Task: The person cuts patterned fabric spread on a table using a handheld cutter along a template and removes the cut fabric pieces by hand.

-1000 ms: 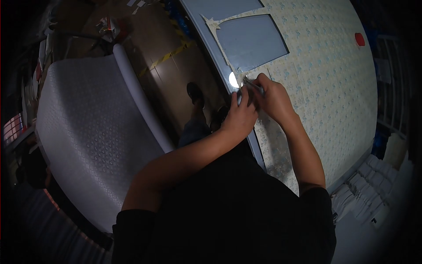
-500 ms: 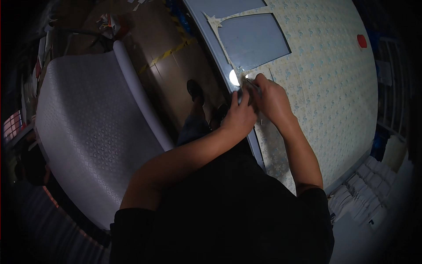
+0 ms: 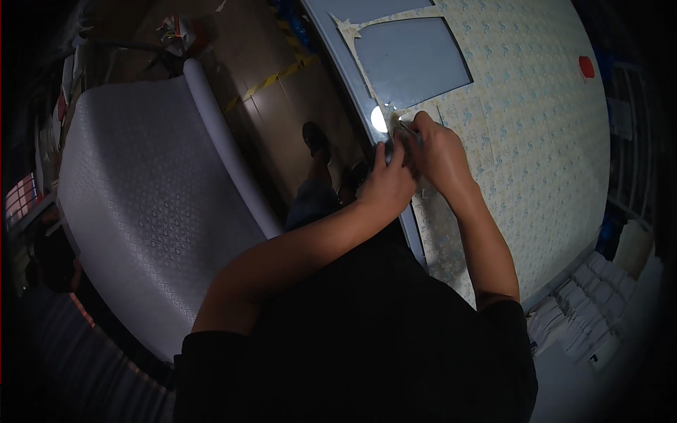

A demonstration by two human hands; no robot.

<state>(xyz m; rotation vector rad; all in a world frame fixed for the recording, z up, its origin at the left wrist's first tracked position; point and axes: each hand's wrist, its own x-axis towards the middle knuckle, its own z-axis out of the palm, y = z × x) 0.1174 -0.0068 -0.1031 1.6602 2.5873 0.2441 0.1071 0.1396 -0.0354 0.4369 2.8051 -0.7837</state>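
A cream sheet with a small blue and yellow pattern [image 3: 522, 141] covers most of the table [image 3: 345, 63]. Close to the table's left edge, my right hand [image 3: 438, 151] is closed around a slim tool [image 3: 405, 127] with a shiny, metallic-looking part; its exact kind is hard to make out. Just left of it, my left hand [image 3: 388, 185] lies at the sheet's border with its fingers stretched forward and apart. Something dark shows between those fingertips, too dim to name. Beyond both hands, a large cut-out in the sheet bares the blue-grey tabletop, beside a narrow leftover strip [image 3: 361, 63].
Left of me stands a wide roll of pale quilted-looking material [image 3: 162, 204]. Yellow-black tape [image 3: 271, 82] marks the floor between. A red object [image 3: 586, 67] rests on the sheet's far right. Stacked pale pieces [image 3: 582, 303] lie at lower right.
The camera view has shifted slightly. Both hands stay at nearly the same place on the sheet, and the right hand's grip on the slim tool looks unchanged.
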